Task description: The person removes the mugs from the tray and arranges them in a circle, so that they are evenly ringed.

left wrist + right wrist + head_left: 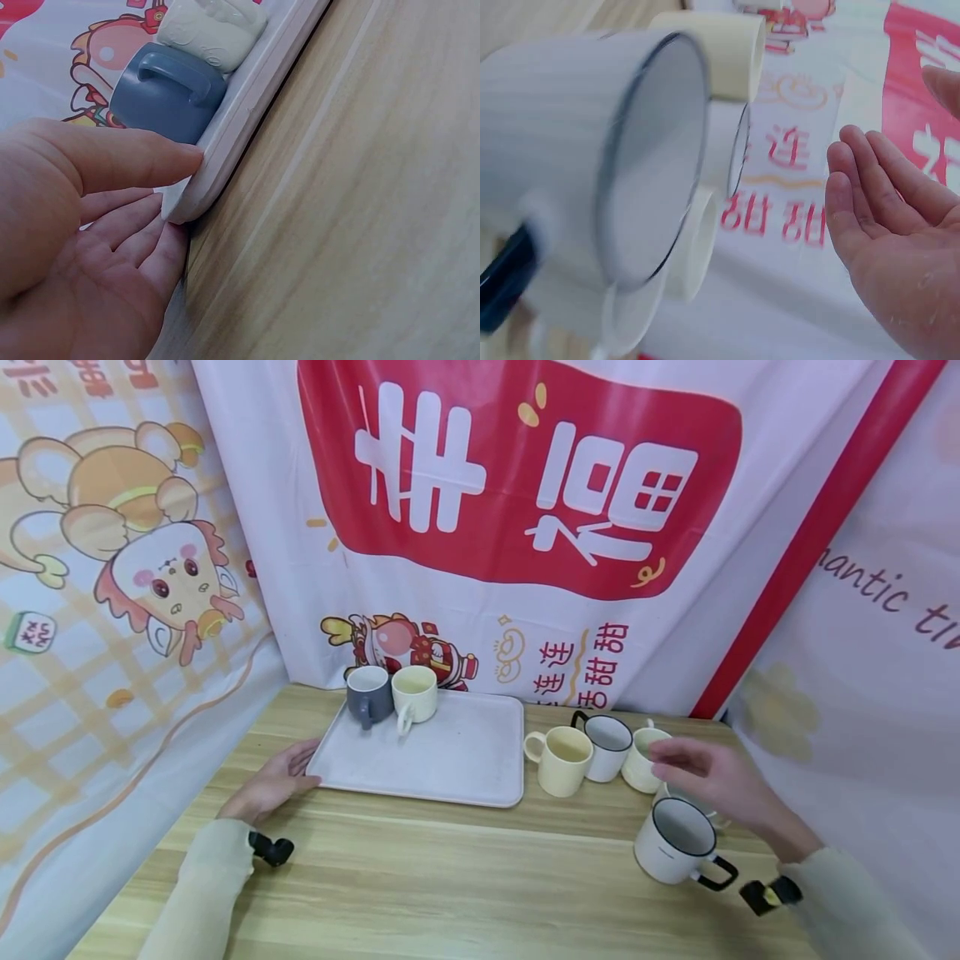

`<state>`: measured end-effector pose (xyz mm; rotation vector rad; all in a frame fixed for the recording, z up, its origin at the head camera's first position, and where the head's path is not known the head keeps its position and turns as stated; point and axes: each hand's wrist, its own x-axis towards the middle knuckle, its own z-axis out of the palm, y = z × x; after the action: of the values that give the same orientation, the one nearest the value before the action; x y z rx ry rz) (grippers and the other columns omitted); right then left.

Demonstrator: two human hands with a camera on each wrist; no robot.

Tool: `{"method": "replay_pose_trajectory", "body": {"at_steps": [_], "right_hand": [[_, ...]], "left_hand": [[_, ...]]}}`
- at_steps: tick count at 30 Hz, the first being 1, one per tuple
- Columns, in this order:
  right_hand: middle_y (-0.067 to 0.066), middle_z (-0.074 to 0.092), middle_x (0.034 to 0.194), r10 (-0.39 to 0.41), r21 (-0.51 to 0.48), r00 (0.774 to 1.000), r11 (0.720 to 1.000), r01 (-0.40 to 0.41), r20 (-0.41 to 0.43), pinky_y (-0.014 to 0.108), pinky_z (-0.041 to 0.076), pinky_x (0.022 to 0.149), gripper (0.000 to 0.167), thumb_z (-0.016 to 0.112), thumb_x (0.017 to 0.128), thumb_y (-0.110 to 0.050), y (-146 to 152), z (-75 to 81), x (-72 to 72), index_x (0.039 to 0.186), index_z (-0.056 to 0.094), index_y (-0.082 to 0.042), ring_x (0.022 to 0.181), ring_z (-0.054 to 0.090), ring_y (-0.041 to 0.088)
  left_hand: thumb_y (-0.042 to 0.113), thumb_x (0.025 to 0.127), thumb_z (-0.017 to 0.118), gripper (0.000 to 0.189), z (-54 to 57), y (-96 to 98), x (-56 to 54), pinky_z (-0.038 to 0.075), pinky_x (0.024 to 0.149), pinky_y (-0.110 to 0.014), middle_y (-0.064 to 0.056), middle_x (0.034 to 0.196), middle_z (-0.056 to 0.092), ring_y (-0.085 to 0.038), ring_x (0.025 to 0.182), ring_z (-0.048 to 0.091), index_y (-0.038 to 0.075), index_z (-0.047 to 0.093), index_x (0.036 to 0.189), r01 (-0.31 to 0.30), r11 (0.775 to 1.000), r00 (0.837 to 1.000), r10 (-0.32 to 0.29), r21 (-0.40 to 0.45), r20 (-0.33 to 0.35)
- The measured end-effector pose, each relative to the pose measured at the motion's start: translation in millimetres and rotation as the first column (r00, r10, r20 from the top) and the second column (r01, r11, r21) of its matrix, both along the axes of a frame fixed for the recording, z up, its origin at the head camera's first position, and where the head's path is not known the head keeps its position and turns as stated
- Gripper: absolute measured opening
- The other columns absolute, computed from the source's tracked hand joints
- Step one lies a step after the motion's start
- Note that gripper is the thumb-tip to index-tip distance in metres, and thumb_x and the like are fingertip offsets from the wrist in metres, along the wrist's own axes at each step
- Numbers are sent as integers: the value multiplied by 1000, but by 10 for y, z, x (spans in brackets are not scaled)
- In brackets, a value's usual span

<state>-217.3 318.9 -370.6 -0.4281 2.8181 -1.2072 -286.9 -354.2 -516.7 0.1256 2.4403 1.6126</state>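
My left hand [273, 781] holds the near left corner of a pale tray [450, 760]. In the left wrist view its thumb [142, 159] lies on the rim, with the other fingers at the corner's underside. A dark blue-grey mug [367, 697] and a cream mug [417, 695] stand side by side at the tray's far left. My right hand [712, 777] hovers over the mugs on the right, fingers loosely bent and nothing held. Below it are a white mug with black rim and handle [671, 847] and another light mug [693, 797], mostly hidden.
Right of the tray stand a pale yellow mug [562, 768], a white dark-rimmed mug [609, 747] and a cream mug [639, 768], close together on the wooden table [450, 885]. A printed cloth [480, 572] hangs behind the table, with more cloth at both sides.
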Motion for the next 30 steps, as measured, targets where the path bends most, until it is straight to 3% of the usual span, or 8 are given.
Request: {"method": "replay_pose_trajectory", "body": {"at_steps": [5, 8, 11, 21, 30], "right_hand": [[11, 70, 136, 78, 24, 996, 997, -79, 44, 31, 62, 103, 49, 71, 101, -42, -523, 125, -259, 141, 65, -15, 121, 66, 24], [11, 70, 136, 136, 22, 990, 990, -137, 44, 47, 59, 111, 48, 72, 101, -38, -824, 145, -399, 141, 66, -13, 124, 66, 27], [8, 73, 134, 183, 26, 983, 983, -183, 24, 54, 55, 116, 45, 76, 98, -38, -1126, 140, -514, 136, 69, -15, 126, 67, 27], [1, 73, 134, 302, 78, 953, 951, -300, -15, 44, 55, 117, 45, 77, 97, -36, -2115, 44, -793, 136, 69, -16, 128, 67, 23], [11, 74, 133, 285, 4, 955, 958, -286, -81, 41, 56, 115, 46, 78, 96, -28, -2773, -287, -1092, 136, 68, -7, 126, 69, 27]], "left_hand": [[0, 101, 62, 85, 1, -4, -3, 17, 134, -64, -28, 176, 6, -52, 162, 9, -3, 10, 167, -1, 1000, 1000, 1, 8, 0], [0, 101, 62, 85, 9, 14, -10, 17, 134, -64, -28, 176, 6, -52, 162, 9, -3, 9, 167, -2, 1000, 1000, 2, 14, 2], [1, 101, 63, 85, 18, 35, -26, 16, 135, -63, -28, 176, 7, -51, 162, 9, -3, 9, 168, -9, 1000, 1000, 9, 18, 5], [1, 102, 62, 85, 29, 24, -14, 16, 134, -63, -26, 176, 5, -50, 162, 8, -2, 9, 168, -8, 1000, 1000, 8, -9, 14], [0, 101, 62, 85, 11, 14, 6, 16, 135, -64, -28, 176, 5, -51, 162, 8, -3, 9, 168, -13, 1000, 1000, 13, -3, 9]]}}
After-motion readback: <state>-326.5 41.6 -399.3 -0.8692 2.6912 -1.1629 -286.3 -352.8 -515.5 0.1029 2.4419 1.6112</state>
